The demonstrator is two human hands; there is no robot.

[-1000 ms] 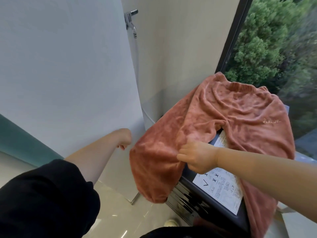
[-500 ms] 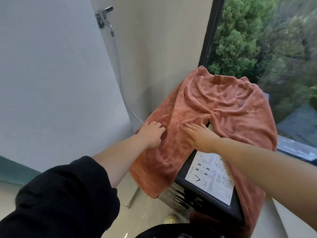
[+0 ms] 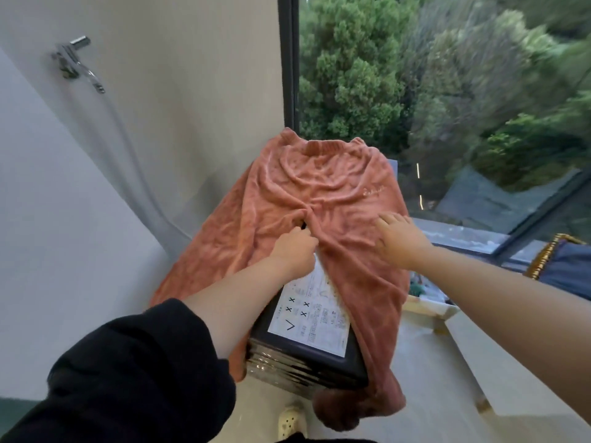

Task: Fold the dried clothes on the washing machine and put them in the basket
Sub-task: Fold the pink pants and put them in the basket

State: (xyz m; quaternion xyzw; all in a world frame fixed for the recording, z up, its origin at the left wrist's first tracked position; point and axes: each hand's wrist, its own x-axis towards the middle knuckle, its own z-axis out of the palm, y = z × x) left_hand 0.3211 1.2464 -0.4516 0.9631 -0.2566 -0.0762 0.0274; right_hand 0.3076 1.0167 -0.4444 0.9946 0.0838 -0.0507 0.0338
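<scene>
In the upper left of the frame a metal tap (image 3: pixel 76 57) sticks out of the pale wall, and a clear hose (image 3: pixel 134 161) curves down from it toward the centre. Lower left, a black sleeve (image 3: pixel 128 378) is pushed up the forearm, which reaches to the middle of the frame. There the left hand (image 3: pixel 293 251) has its fingers curled and bunched on the crotch seam of the trousers (image 3: pixel 319 190), pinching the fabric. The trousers (rust-pink and fleecy, with a small embroidered script near one hip) lie spread across the top of the washing machine (image 3: pixel 355 367). Their waistband is at the far end by the window frame (image 3: pixel 289 59). One leg hangs over the machine's left side, and the other runs down the right side and drops past the near corner toward the floor. A white printed sheet (image 3: pixel 311 324) with crosses and a tick shows on the dark lid between the two legs. Right of centre, the right hand (image 3: pixel 401 239) lies flat on the right leg with its fingers straight and spread, pressing the cloth and gripping nothing. Green trees (image 3: pixel 415 75) fill the glass above, and a dark blue cloth with gold trim (image 3: pixel 566 263) sits at the right edge.
</scene>
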